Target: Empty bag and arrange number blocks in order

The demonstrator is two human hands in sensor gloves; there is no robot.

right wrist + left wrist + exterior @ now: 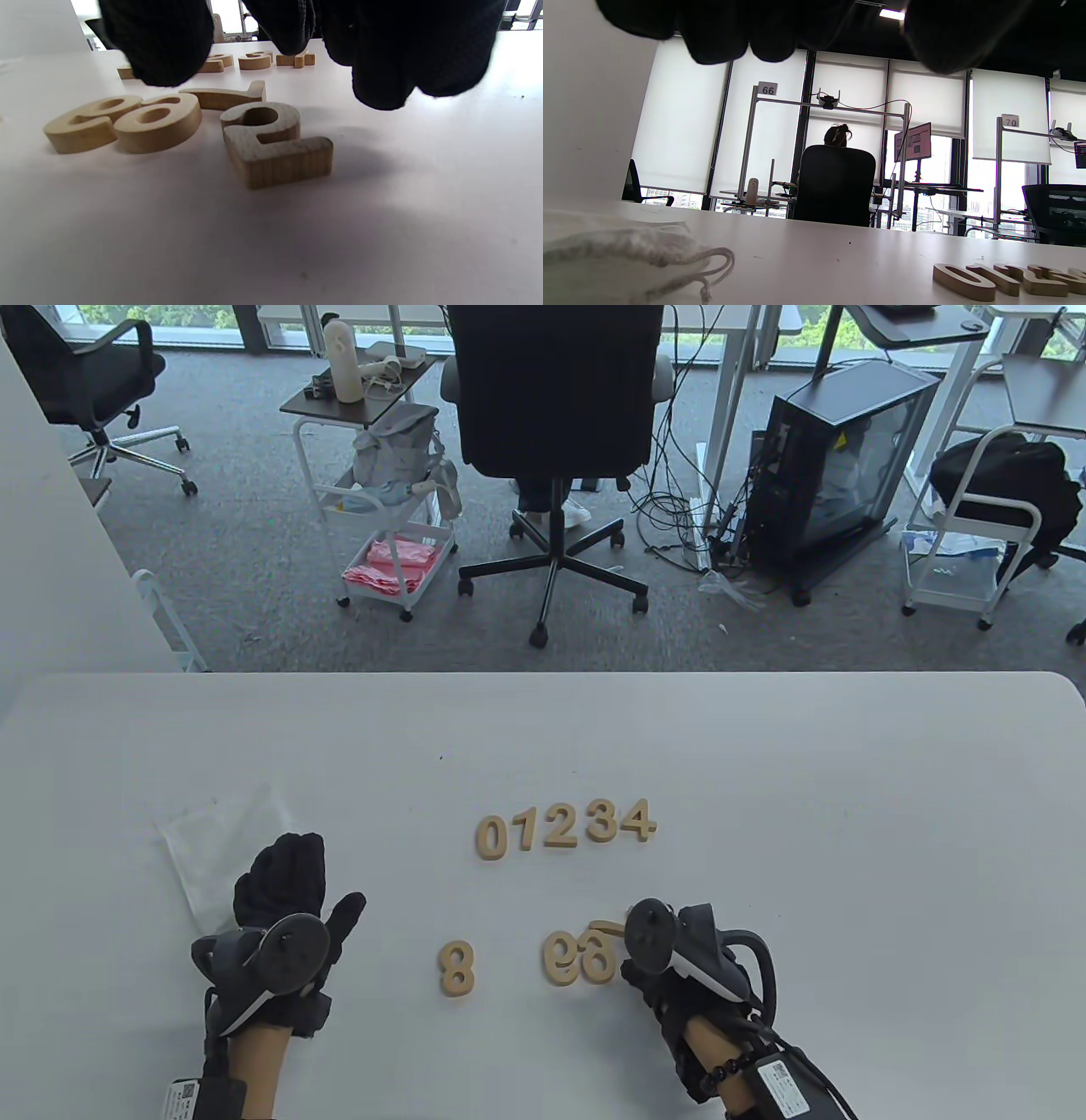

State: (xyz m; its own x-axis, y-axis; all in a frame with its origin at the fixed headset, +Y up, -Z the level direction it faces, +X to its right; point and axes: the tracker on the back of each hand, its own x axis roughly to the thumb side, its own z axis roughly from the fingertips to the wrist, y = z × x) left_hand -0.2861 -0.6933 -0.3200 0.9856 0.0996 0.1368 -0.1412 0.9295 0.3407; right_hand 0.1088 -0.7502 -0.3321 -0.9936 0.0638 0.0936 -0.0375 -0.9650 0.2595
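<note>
I am hovering my right hand, released, over the five.
It is lying just under my fingers, long axis toward me; my left hand is resting released, far.

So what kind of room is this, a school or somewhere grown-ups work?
It looks like an office where grown-ups work. Beyond the white table stand black swivel chairs, a computer tower with tangled cables, and desks by big windows. Numbered signs mark the desks, so it may be a lab-style workspace.
</note>
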